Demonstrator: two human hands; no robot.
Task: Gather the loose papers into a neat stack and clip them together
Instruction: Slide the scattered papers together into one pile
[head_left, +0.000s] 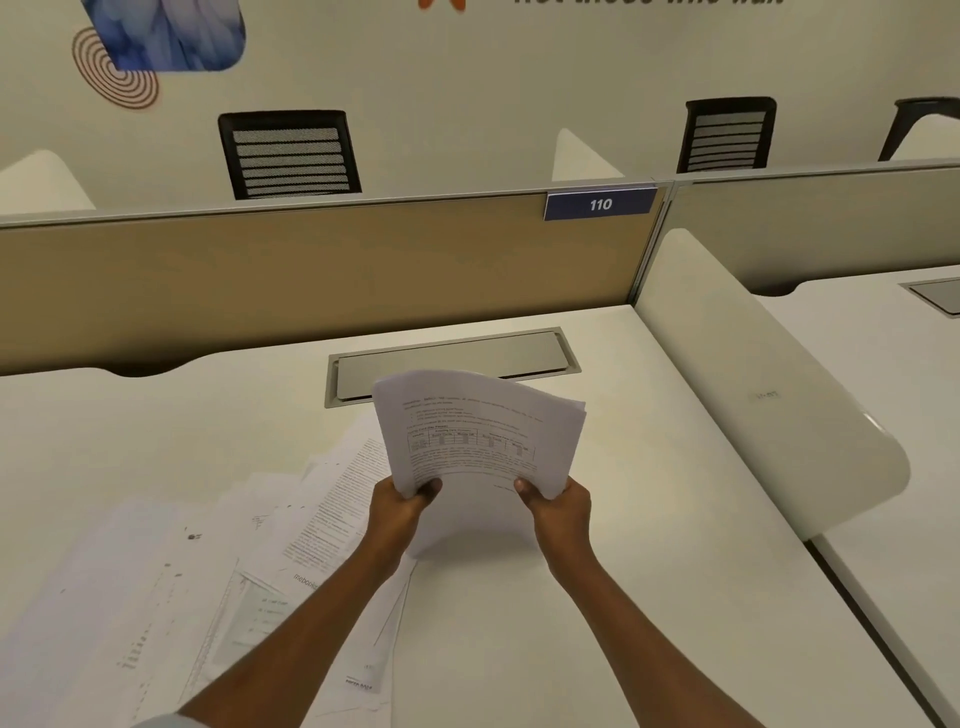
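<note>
Gripping the paper stack (478, 431) by its side edges, your left hand (397, 512) and right hand (558, 512) hold it tilted up over the desk (623, 597). To your left, loose sheets (208, 571) lie scattered; beyond sits a metal desk flap (452, 358). The partition tag (600, 204) reads "110".

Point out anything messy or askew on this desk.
The stack held in the left hand and right hand is uneven, its sheet edges fanning at the top right. Beside it, loose papers lie scattered at angles on the desk.
</note>
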